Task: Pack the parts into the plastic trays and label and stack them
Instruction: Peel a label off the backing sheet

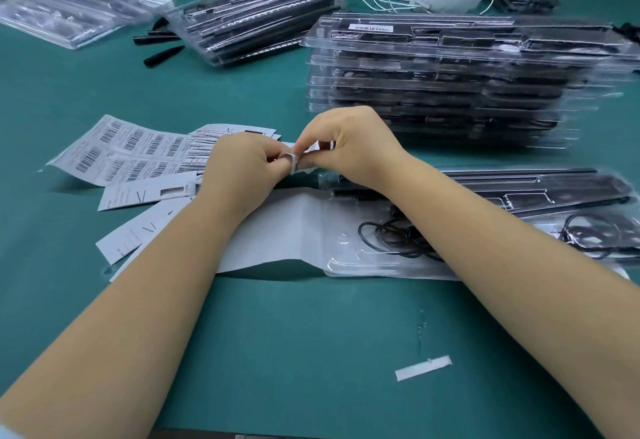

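Both hands meet over the green table, pinching a small white barcode label (302,158) between their fingertips. My left hand (242,168) holds its left end and my right hand (346,146) its right end. Below them lies a clear plastic tray (346,258) holding black parts and a coiled black cable (391,238), resting on a grey card insert (277,231). A sheet of barcode labels (131,151) lies to the left. A tall stack of packed trays (450,85) stands behind, the top one bearing a label (370,28).
Loose grey cards (145,193) lie left of my arms. A second stack of packed trays (256,19) and empty clear trays (72,13) sit at the back left, with loose black parts (162,56) nearby. A white paper strip (422,367) lies near the front.
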`<state>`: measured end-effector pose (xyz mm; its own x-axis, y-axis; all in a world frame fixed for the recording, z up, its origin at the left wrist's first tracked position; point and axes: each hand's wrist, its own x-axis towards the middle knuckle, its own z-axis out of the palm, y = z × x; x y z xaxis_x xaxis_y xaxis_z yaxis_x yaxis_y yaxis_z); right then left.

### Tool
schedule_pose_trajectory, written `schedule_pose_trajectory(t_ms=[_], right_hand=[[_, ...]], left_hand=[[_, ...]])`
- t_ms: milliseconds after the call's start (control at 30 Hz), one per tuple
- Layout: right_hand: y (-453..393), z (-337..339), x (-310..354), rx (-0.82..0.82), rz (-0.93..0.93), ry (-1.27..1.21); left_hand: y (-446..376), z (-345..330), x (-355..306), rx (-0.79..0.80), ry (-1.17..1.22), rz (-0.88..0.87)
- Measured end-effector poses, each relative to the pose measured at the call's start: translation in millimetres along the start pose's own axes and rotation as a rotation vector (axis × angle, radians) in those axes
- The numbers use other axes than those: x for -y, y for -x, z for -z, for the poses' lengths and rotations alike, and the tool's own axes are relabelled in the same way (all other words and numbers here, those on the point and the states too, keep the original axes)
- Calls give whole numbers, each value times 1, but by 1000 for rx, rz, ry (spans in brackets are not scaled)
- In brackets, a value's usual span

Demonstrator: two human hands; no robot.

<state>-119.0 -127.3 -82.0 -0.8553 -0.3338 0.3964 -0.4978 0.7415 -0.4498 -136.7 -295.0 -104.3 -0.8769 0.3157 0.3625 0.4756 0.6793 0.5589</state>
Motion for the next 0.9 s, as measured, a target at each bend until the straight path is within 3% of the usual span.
schedule_pose_trajectory(t_ms=[367, 500, 600, 800, 900], right_hand=[[9, 19, -2, -20, -33, 135], [30, 51, -23, -170, -252, -41], [45, 64, -25, -104, -296, -58], [14, 25, 11, 195, -98, 179], [11, 13, 16, 166, -89, 160]], left_hand=[[-3, -4, 6, -37, 25, 40], [-2, -4, 5, -10, -11, 28], [0, -3, -1, -3, -72, -28], [2, -4, -5, 1, -65, -78], [3, -2, -6, 8, -40, -41]])
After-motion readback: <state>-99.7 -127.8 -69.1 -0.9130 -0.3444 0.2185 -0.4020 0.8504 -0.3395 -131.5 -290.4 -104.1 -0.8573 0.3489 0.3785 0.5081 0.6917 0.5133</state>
